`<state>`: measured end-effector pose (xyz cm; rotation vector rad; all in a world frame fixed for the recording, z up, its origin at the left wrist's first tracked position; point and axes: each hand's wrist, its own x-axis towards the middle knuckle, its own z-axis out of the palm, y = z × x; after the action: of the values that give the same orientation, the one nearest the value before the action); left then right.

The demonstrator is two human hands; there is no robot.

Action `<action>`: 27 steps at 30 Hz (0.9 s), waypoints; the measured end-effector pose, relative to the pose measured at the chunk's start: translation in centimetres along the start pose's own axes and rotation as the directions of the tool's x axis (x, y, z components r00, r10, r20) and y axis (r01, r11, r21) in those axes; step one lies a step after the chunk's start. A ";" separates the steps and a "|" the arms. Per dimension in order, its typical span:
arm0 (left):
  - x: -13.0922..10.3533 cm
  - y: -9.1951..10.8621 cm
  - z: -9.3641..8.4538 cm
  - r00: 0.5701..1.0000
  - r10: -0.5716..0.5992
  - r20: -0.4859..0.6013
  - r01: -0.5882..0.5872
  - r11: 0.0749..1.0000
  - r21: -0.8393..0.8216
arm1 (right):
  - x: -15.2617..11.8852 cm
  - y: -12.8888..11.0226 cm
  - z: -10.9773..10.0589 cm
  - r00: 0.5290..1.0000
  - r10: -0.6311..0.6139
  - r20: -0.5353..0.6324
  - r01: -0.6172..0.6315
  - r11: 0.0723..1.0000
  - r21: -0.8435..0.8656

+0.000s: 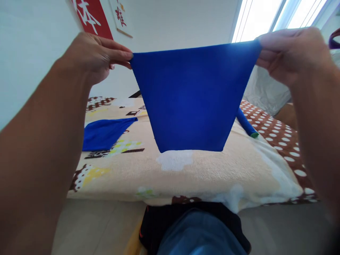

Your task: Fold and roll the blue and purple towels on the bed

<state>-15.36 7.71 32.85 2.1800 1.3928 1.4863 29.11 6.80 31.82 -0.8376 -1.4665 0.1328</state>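
While I've got the blue cloth stretched sideways over the bed, my left hand and right hand each have fingers pinched shut on a top corner.

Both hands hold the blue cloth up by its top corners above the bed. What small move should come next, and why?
Probably lower the blue cloth flat onto the blanket. The left hand and right hand pinch its top corners, it hangs stretched in the air, and bare blanket lies just below it.
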 end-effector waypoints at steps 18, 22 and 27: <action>-0.2 3.2 -0.3 0.999 0.022 0.026 -0.031 0.900 0.434 | -0.6 -0.2 -0.3 0.997 0.049 0.054 -0.022 0.906 -0.422; -0.3 3.4 -0.5 1.000 -0.006 0.027 -0.005 0.929 0.370 | -0.4 0.1 -0.3 0.995 0.046 0.090 0.004 0.872 -0.489; 0.5 0.9 -0.5 0.997 0.009 0.082 -0.016 0.996 0.089 | -0.1 1.2 -0.1 0.991 0.020 0.130 0.055 0.834 -0.549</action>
<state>-15.16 7.39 33.96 2.2789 1.4484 1.3473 29.62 7.57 31.08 -1.3025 -1.6637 -0.2741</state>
